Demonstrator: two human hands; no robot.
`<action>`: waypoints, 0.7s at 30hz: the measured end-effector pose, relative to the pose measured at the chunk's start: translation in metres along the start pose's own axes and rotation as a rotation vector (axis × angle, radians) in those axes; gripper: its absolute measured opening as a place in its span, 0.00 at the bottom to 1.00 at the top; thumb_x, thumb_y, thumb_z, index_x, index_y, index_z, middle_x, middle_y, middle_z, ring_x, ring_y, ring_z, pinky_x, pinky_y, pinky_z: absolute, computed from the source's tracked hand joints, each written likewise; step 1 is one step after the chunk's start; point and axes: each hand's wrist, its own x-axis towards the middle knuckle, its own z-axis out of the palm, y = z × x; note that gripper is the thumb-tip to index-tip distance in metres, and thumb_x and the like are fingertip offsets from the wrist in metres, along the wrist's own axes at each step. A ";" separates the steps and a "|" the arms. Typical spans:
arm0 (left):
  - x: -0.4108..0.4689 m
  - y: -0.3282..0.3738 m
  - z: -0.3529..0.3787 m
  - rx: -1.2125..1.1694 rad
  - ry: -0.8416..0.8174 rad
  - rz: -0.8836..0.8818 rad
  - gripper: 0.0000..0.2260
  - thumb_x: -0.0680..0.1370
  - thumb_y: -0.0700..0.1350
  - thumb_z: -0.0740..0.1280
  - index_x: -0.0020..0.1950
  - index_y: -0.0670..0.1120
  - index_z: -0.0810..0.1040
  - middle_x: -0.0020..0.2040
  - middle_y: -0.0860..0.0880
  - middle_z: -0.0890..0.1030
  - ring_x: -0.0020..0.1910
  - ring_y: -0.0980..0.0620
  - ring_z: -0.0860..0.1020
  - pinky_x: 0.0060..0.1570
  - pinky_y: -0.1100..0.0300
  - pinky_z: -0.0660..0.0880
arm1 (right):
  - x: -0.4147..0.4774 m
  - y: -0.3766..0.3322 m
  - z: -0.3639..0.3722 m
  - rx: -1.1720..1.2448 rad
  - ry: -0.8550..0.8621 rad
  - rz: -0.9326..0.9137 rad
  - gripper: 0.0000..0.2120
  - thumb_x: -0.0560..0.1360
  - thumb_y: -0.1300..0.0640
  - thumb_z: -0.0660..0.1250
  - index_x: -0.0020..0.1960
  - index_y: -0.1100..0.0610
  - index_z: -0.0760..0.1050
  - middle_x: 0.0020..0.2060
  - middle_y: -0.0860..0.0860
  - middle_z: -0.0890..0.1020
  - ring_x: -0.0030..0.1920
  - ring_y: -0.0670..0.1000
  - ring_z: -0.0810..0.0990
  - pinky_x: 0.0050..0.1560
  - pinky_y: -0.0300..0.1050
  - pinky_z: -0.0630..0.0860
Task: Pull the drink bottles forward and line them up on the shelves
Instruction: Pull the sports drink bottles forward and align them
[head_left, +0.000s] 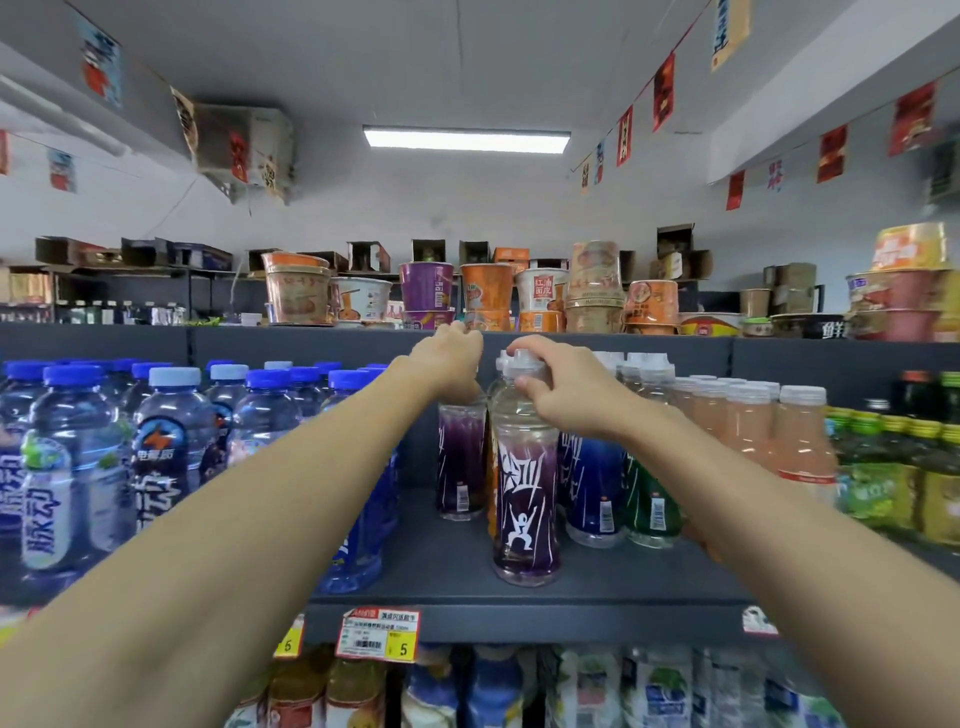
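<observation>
Purple drink bottle (525, 499), clear plastic with a pale cap, stands near the front edge of the dark grey matte shelf (447, 566). Our right grip (558, 387) curls round its cap. Our left grip (449, 364) closes over a second purple bottle (461, 462) farther back. Bare shelf separates them from the blue-capped bottles (67, 457) on the left.

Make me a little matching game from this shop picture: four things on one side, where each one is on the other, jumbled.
Things:
1. right hand
2. left hand
3. noodle cups
4. price tag

Places:
A. on the front edge of the drinks shelf
B. standing on the top shelf
C. holding the top of the front purple bottle
D. holding the top of the rear purple bottle

Pairs: 1-C, 2-D, 3-B, 4-A
</observation>
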 end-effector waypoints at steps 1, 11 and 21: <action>0.004 0.000 0.004 0.013 -0.008 -0.025 0.28 0.72 0.49 0.73 0.68 0.43 0.68 0.66 0.42 0.68 0.66 0.39 0.69 0.61 0.43 0.74 | 0.001 -0.001 0.002 0.007 -0.003 0.000 0.19 0.81 0.56 0.65 0.71 0.49 0.69 0.39 0.44 0.74 0.35 0.44 0.73 0.34 0.39 0.67; 0.020 0.012 0.027 -0.129 -0.024 -0.146 0.37 0.72 0.53 0.75 0.72 0.41 0.59 0.59 0.41 0.71 0.56 0.39 0.76 0.54 0.43 0.77 | -0.004 0.002 0.001 0.029 0.000 -0.014 0.19 0.81 0.57 0.64 0.71 0.50 0.68 0.47 0.51 0.79 0.39 0.48 0.77 0.39 0.43 0.71; 0.015 -0.003 -0.004 -0.111 -0.141 -0.051 0.42 0.64 0.59 0.81 0.68 0.43 0.65 0.59 0.47 0.73 0.56 0.45 0.75 0.53 0.51 0.77 | -0.002 0.005 0.002 0.040 -0.032 -0.014 0.20 0.82 0.56 0.63 0.72 0.49 0.66 0.37 0.44 0.72 0.35 0.45 0.73 0.39 0.42 0.69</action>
